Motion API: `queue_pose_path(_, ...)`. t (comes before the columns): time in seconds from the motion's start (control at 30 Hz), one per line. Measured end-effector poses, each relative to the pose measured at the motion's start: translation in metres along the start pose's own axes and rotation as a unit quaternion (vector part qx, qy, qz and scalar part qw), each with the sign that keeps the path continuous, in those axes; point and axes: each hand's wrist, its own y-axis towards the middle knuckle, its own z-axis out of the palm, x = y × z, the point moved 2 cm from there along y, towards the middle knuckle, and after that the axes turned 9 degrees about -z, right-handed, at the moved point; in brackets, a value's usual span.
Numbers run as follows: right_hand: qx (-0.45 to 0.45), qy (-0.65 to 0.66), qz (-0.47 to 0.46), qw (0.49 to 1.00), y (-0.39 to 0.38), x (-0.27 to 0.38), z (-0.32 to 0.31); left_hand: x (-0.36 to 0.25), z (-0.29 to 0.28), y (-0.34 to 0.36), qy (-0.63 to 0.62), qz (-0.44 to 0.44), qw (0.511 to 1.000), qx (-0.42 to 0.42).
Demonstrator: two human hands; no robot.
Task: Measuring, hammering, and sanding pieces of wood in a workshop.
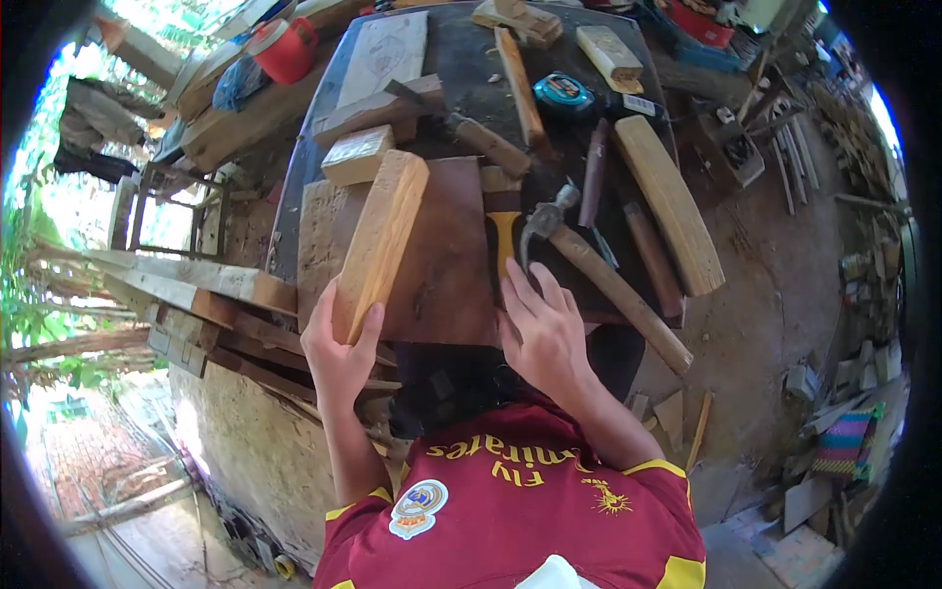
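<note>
My left hand (339, 344) grips the lower end of a rectangular wooden block (383, 240), thumb on its near side. The block is tilted up above a brown wooden board (446, 265). My right hand (545, 329) has its fingers apart, with the fingertips at the lower end of a yellow-handled paintbrush (505, 236); whether they grip it is hard to see. Beside those fingers lies a claw hammer (608, 280) with a wooden handle. A chisel-like tool with a wooden handle (653, 255) rests to the right of the hammer.
A long wood piece (672, 201) lies along the table's right side. Farther back are a wooden mallet-like tool (491, 142), a blue tape measure (563, 95), a wood strip (520, 88) and small blocks (358, 155). Stacked timber (216, 285) stands left; a red jug (282, 49) is far left.
</note>
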Motion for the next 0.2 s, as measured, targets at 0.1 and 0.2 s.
queue_pose_path(0.1, 0.021, -0.043, 0.003, 0.999, -0.006, 0.008, 0.007, 0.007, -0.003, 0.002, -0.008, 0.008, 1.0, 0.001)
queue_pose_path(0.2, 0.004, -0.064, -0.033, 0.997, -0.028, 0.004, 0.025, 0.008, -0.006, 0.0, -0.01, 0.042, 0.999, -0.004)
